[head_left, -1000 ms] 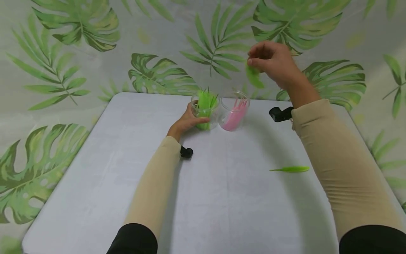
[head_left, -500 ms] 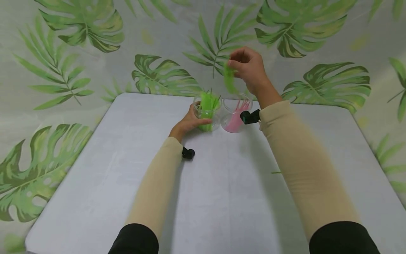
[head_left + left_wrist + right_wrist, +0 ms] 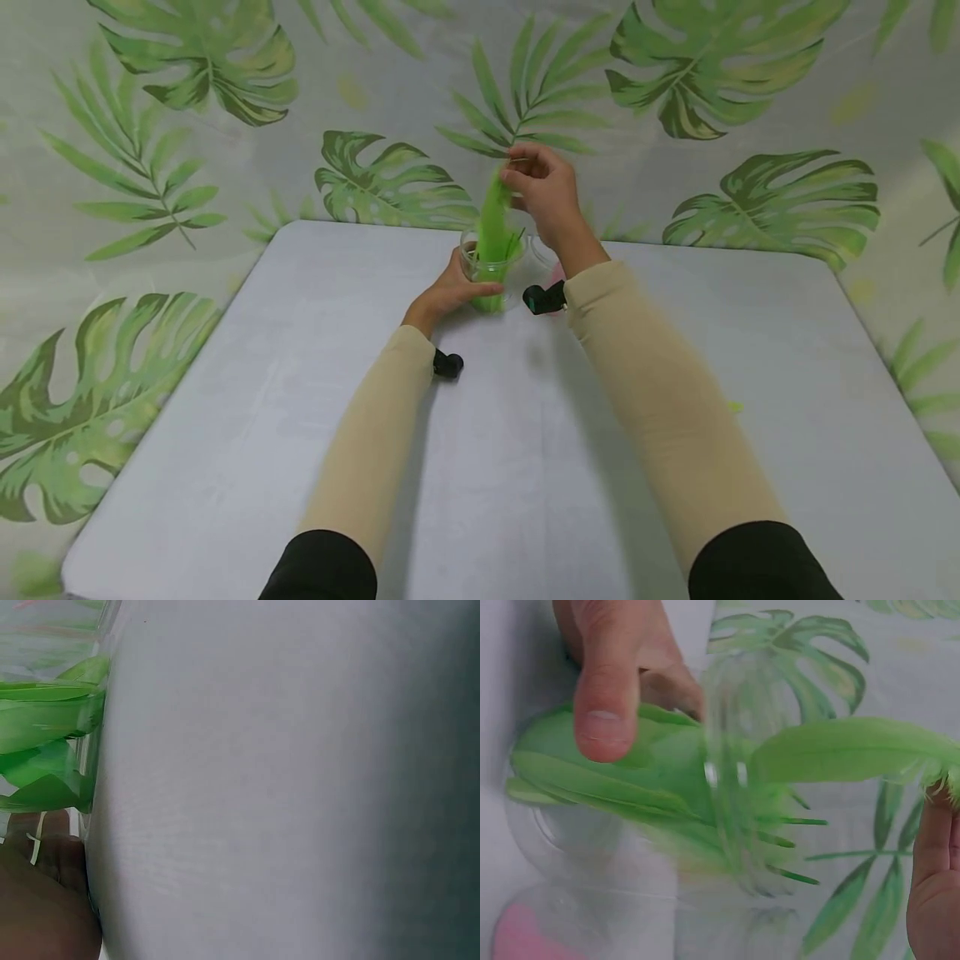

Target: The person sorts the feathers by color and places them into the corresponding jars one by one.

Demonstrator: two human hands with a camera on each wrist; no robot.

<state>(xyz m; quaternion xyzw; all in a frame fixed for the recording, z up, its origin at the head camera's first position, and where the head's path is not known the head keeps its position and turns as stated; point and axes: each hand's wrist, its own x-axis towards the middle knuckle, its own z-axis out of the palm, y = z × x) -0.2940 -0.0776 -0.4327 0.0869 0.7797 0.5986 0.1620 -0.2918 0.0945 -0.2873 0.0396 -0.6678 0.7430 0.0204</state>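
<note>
A clear jar (image 3: 516,260) of green feathers stands at the back of the table, quills up. My left hand (image 3: 448,292) grips its side, the thumb across the front. In the right wrist view, that thumb lies over the feathers (image 3: 615,780) seen through the wall. Above the mouth, my right hand (image 3: 551,196) pinches another green feather (image 3: 840,750) by its quill end. This feather hangs with its broad tip down at the rim. Beside it, a second clear jar (image 3: 542,250) holds pink feathers (image 3: 525,937), mostly hidden behind my right wrist in the head view.
One green feather (image 3: 736,407) lies on the white table (image 3: 337,333) at the right, nearly all covered by my right forearm. A leaf-patterned cloth (image 3: 390,179) hangs behind the back edge. Each wrist carries a black camera (image 3: 543,298).
My right hand has moved left and down with the feather, from right of the jars to over the green feathers' jar. My left hand keeps its grip on the jar.
</note>
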